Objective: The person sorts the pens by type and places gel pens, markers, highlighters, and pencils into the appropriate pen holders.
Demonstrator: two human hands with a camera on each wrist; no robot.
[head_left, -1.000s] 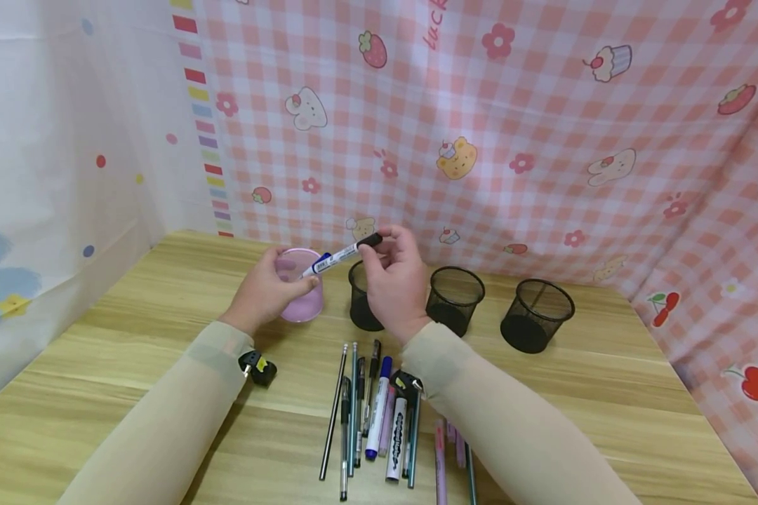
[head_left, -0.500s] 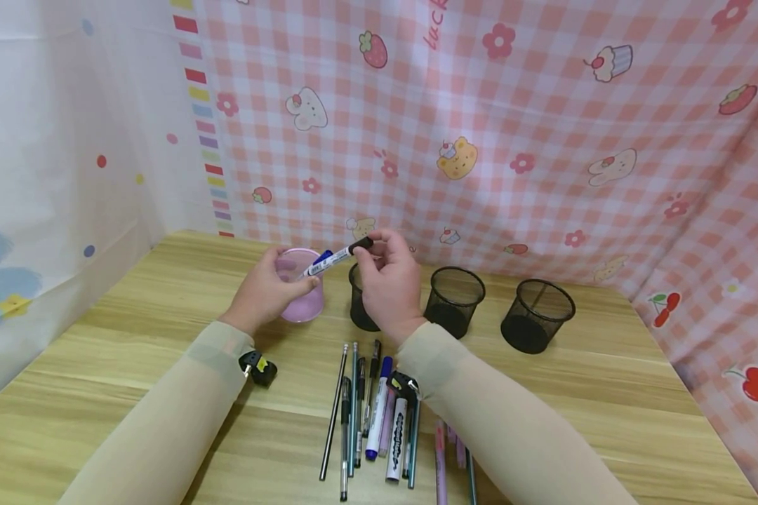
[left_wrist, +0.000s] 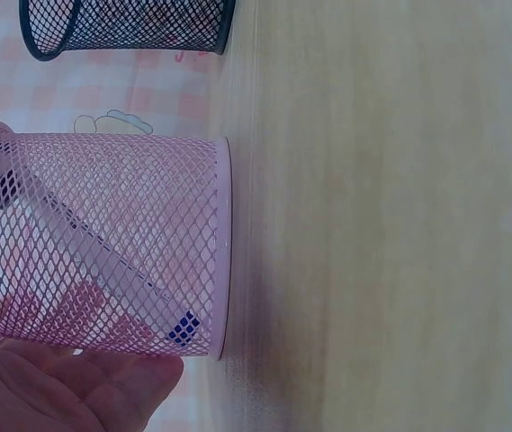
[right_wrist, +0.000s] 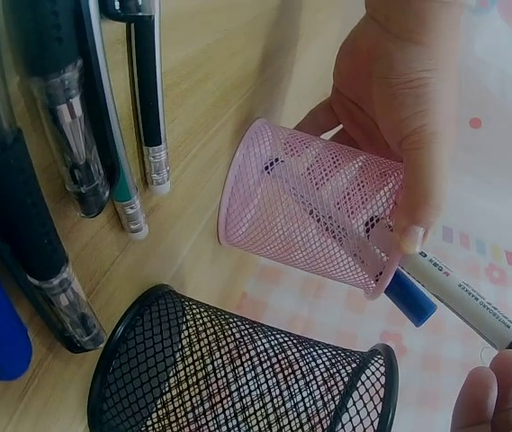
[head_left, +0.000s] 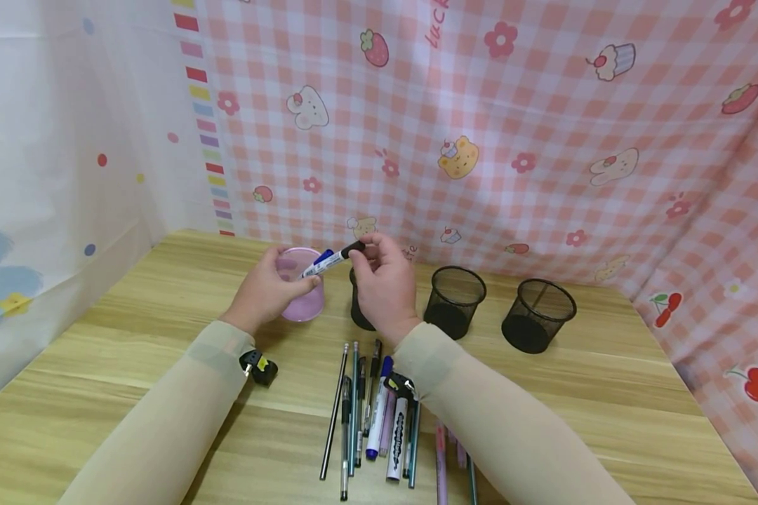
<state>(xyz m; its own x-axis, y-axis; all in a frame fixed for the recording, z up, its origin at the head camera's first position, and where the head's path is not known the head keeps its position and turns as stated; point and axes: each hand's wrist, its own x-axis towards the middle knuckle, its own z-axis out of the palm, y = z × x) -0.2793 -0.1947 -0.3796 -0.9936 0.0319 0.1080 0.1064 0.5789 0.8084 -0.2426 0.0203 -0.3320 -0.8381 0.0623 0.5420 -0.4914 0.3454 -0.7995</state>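
And in it slides: the white marker with the black cap (right_wrist: 467,301) has edged down and across over the last 1 second, less of its pale barrel showing now above the rim of the pink mesh cup (head_left: 306,307). It slants at the cup's mouth, lower end by the left thumb, though how deep that end sits is hard to make out. The black cap is pinched in the fingers of the right hand (head_left: 388,287), that grip nearer the cup than it was and not yet let go, so this marker looks only part-way home. The left hand (head_left: 268,291) hasn't budged, its grip wrapped round the pink cup at the rim, holding it upright on the tabletop (head_left: 183,337). Already leaning inside is a blue-capped marker (right_wrist: 410,301), its cap poking out just beside the newcomer. To the right stand 3 black mesh cups (head_left: 455,319), the nearest half hidden behind the right hand, and in front lie the loose pens and pencils (head_left: 354,421), unmoved, so plenty of the sorting appears undone.
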